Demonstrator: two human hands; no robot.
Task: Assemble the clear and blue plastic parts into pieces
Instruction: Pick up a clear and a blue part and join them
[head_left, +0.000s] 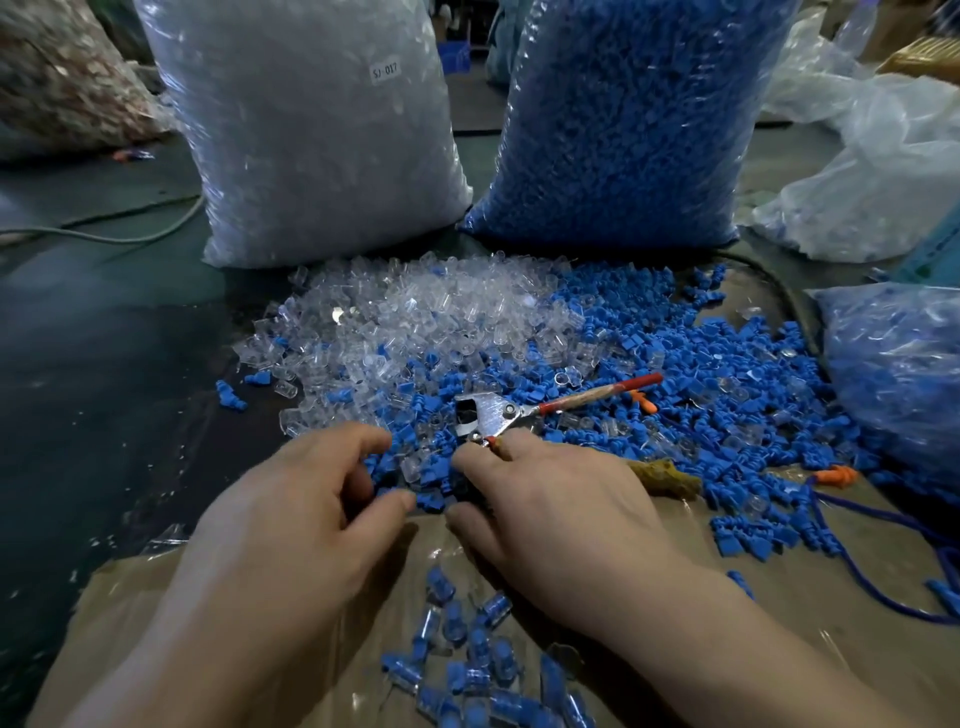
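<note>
A heap of clear plastic caps (415, 317) and a heap of blue plastic plugs (727, 384) lie mixed together on the table. My left hand (306, 499) reaches into the near edge of the heap. Its fingers curl among blue plugs and its thumb presses a blue plug (431, 501). My right hand (545, 499) is close beside it, with forefinger and thumb curled toward the same spot. Whatever it holds is hidden under the fingers. Several assembled clear-and-blue pieces (483, 644) lie on the brown cardboard sheet (779, 566) between my forearms.
Metal pliers with red handles (498, 413) lie on the heap just beyond my right hand. A large bag of clear caps (311, 130) and one of blue plugs (623, 119) stand behind. A smaller blue-filled bag (898, 374) sits at right, with a blue cord (872, 587) and orange earplugs (836, 475).
</note>
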